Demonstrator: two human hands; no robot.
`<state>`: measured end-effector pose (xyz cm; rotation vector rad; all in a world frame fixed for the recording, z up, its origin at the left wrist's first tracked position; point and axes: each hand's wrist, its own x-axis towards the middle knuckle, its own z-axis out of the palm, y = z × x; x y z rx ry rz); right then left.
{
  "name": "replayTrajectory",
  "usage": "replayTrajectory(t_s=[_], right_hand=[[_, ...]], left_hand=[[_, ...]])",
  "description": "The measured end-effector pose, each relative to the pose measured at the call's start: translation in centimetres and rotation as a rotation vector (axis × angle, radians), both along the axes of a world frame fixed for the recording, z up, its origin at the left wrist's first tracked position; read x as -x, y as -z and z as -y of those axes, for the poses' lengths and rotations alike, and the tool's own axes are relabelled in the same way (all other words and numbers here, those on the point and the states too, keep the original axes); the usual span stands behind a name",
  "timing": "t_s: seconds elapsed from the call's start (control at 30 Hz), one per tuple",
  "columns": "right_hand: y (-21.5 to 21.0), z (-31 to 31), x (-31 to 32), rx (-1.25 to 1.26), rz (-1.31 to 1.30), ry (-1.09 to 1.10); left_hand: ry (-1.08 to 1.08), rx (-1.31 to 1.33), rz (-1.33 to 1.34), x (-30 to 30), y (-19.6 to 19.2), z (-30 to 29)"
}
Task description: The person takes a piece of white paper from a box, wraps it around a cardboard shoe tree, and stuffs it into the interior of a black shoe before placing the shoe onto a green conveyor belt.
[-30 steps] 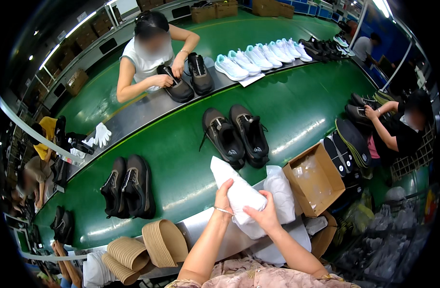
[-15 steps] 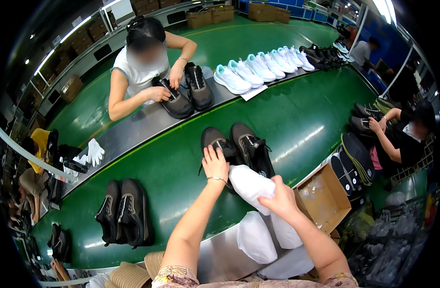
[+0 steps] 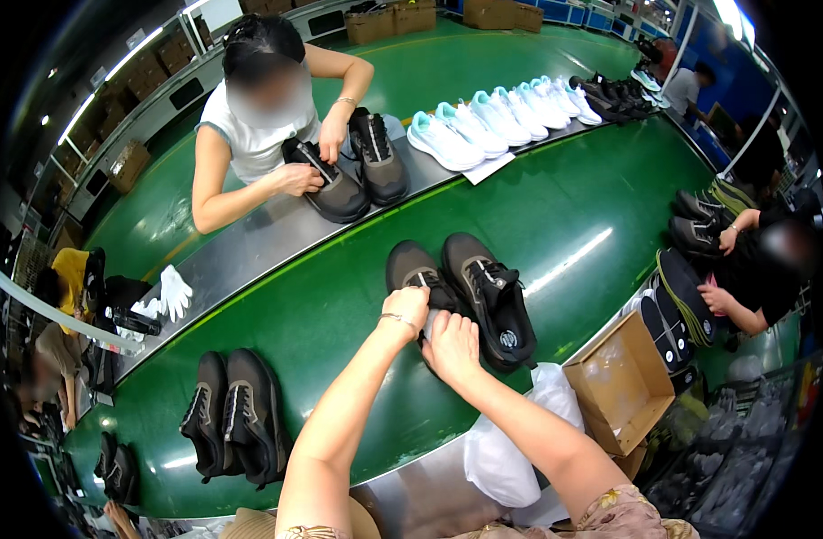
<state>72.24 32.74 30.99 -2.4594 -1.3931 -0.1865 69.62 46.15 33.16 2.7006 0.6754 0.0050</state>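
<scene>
A dark grey-brown shoe (image 3: 411, 261) lies on the green belt in front of me, toe pointing away. My left hand (image 3: 406, 310) is closed on the tongue and laces at its opening. My right hand (image 3: 453, 343) is closed over the heel end, fingers curled around a white paper wad (image 3: 431, 323). Only a small pale piece of that wad shows between my hands; the rest is hidden in the shoe and under my fingers. The matching shoe (image 3: 490, 296) stands just right of it, its opening uncovered. More white wads (image 3: 501, 458) lie beside my right forearm.
Another dark pair (image 3: 236, 418) sits on the belt (image 3: 339, 287) at left. Across it, a co-worker (image 3: 272, 117) handles a pair of shoes on a metal ledge (image 3: 272, 225). White shoes (image 3: 488, 126) line the ledge. An open cardboard box (image 3: 620, 382) and stacked insoles (image 3: 685, 292) are at right.
My right hand has brought the white wad forward and left into the left shoe's opening. My left hand has gone from lying on the laces to gripping the tongue.
</scene>
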Motion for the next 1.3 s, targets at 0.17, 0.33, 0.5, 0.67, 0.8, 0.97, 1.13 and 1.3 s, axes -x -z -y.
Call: replayTrajectory(t_s=[0.17, 0.33, 0.5, 0.67, 0.8, 0.97, 1.13, 1.3], right_hand=[[0.3, -0.2, 0.9, 0.178, -0.039, 0.031], [2.1, -1.6, 0.5, 0.091, -0.249, 0.154], [3.9, -4.1, -0.7, 0.053, -0.399, 0.116], [6.8, -5.1, -1.2, 0.056, -0.5, 0.004], [7.0, -5.4, -1.6, -0.001, -0.604, 0.035], [1.4, -1.1, -0.7, -0.108, -0.634, -0.014], [-5.3, 14.8, -0.6, -0.454, -0.796, -0.01], [-6.7, 31.8, 0.0, -0.479, -0.483, 0.311]], left_hand=[[-0.014, 0.038, -0.002, 0.0, 0.4, -0.7], [0.026, 0.064, 0.077, 0.4, 0.4, -0.8], [0.064, 0.037, 0.066, 0.9, -1.1, 0.4], [-0.031, 0.015, 0.117, 1.8, 0.6, 0.4], [-0.065, -0.028, 0.048, 0.8, 0.2, 0.6], [-0.139, -0.038, 0.009, 0.3, -0.1, 0.7], [-0.312, 0.168, 0.218, 2.6, -1.7, 2.5], [-0.439, -0.004, 0.733, 5.3, -3.5, 11.7]])
